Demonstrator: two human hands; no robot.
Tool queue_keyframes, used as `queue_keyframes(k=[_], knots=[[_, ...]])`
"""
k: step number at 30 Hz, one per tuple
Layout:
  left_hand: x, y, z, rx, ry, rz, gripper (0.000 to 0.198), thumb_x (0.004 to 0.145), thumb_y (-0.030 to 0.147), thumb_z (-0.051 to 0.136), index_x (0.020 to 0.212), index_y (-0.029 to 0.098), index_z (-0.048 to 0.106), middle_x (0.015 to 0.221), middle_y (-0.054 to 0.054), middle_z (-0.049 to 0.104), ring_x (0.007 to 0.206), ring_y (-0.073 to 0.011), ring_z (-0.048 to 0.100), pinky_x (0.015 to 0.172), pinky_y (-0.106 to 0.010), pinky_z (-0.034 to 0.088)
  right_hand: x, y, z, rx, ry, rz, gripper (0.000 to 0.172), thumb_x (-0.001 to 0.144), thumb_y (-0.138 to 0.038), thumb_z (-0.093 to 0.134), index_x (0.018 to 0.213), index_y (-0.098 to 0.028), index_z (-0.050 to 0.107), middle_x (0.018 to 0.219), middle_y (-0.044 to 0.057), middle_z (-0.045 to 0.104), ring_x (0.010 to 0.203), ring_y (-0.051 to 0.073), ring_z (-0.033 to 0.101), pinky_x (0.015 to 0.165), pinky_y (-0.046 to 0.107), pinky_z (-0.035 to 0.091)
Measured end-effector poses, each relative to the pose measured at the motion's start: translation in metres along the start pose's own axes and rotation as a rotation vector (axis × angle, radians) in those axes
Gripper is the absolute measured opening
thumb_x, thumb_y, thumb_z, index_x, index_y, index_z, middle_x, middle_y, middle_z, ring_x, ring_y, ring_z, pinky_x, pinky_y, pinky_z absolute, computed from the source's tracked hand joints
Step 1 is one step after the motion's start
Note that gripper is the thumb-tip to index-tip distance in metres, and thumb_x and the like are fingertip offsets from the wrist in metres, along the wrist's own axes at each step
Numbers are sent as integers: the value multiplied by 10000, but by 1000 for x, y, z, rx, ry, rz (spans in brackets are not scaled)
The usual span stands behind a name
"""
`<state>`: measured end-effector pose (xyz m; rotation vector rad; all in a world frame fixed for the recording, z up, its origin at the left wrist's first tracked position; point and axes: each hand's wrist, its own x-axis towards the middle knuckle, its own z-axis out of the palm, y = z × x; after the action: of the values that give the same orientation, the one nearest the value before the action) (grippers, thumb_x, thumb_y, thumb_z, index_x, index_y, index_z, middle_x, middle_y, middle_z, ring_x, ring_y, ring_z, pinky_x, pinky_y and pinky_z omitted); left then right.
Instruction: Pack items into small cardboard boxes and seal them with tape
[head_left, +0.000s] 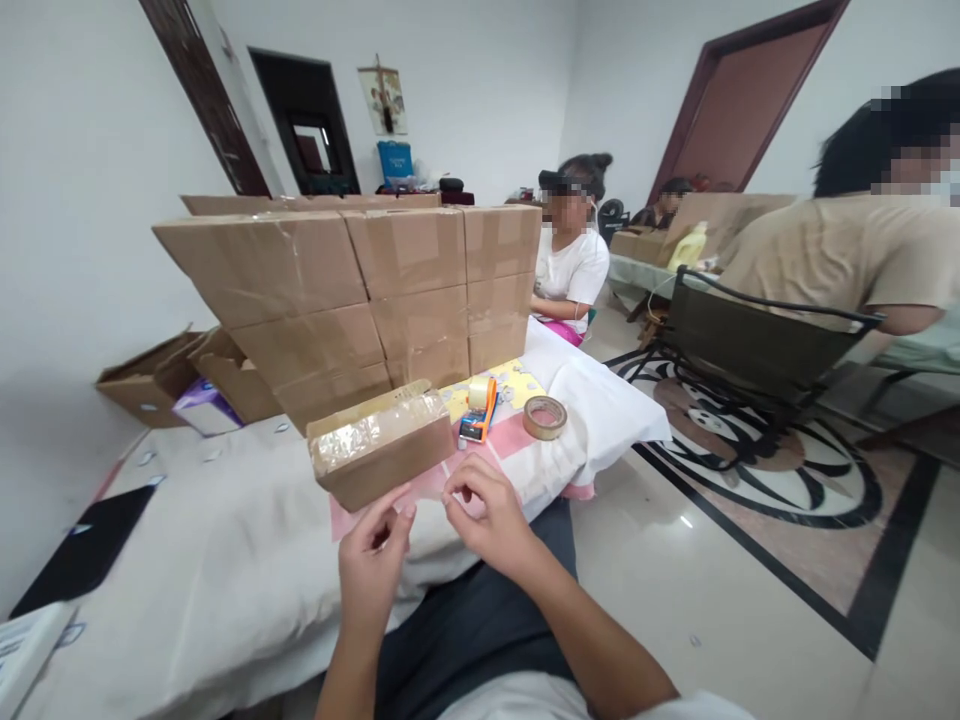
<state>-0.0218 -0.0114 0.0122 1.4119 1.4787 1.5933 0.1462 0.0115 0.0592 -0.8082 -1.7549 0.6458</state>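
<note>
A small cardboard box (384, 447) with clear tape over its top lies on the cloth-covered table (225, 560) in front of me. My left hand (373, 565) and my right hand (487, 515) are raised just below it, fingertips pinched close together on something too small to name. Neither hand touches the box. Behind the box lie an orange tape dispenser (480, 408) and a loose tape roll (544, 417).
Sealed cardboard boxes (360, 290) are stacked at the table's back. Open cartons (161, 375) lie at the left. A person in white (571, 268) sits beyond the table. A second person (862, 250) sits at the right behind a dark folding chair (750, 345). Tiled floor lies right.
</note>
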Motion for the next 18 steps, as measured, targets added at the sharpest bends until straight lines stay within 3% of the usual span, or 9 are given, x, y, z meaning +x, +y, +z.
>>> queue_keyframes(k=[3, 7, 12, 13, 16, 18], knots=[[-1, 0, -5, 15, -40, 72, 318, 829, 458, 705, 956, 171, 752, 512, 59, 507, 475, -99, 457, 493, -205, 404, 3, -5, -7, 7, -124, -13, 92, 871, -126, 586, 857, -217, 596, 890, 21, 564, 832, 159, 549, 732, 286, 454], [-4, 2, -4, 50, -4, 78, 300, 823, 472, 701, 790, 175, 734, 508, 45, 513, 472, -100, 459, 477, -205, 393, 3, -3, -6, 2, -153, -23, 101, 869, -127, 603, 916, -214, 625, 968, 33, 580, 902, 163, 567, 796, 295, 476], [-7, 7, -1, 28, 63, 57, 306, 804, 482, 710, 784, 178, 741, 509, 39, 531, 469, -103, 459, 471, -209, 395, 3, 9, 2, 20, -82, 5, 443, 846, -197, 694, 1282, -220, 620, 1044, 52, 639, 820, 154, 557, 812, 326, 495], [-7, 8, -1, 17, 72, 54, 305, 801, 480, 711, 782, 177, 741, 505, 39, 527, 466, -103, 455, 469, -209, 392, 4, 10, 4, 43, -82, 16, 417, 849, -214, 702, 1262, -227, 644, 1044, 51, 647, 805, 150, 558, 789, 319, 495], [-8, 12, -2, -4, 86, 33, 303, 793, 474, 715, 777, 172, 741, 509, 38, 527, 470, -103, 451, 471, -209, 392, 4, 12, 8, 132, -90, 66, 119, 864, -236, 695, 971, -228, 747, 1003, 44, 657, 800, 143, 584, 677, 274, 466], [-9, 14, -2, -13, 107, 12, 304, 789, 473, 718, 784, 170, 742, 512, 40, 522, 477, -103, 447, 475, -209, 390, 5, 10, 10, 169, -91, 80, 64, 872, -233, 683, 855, -219, 743, 966, 41, 655, 816, 145, 603, 646, 261, 451]])
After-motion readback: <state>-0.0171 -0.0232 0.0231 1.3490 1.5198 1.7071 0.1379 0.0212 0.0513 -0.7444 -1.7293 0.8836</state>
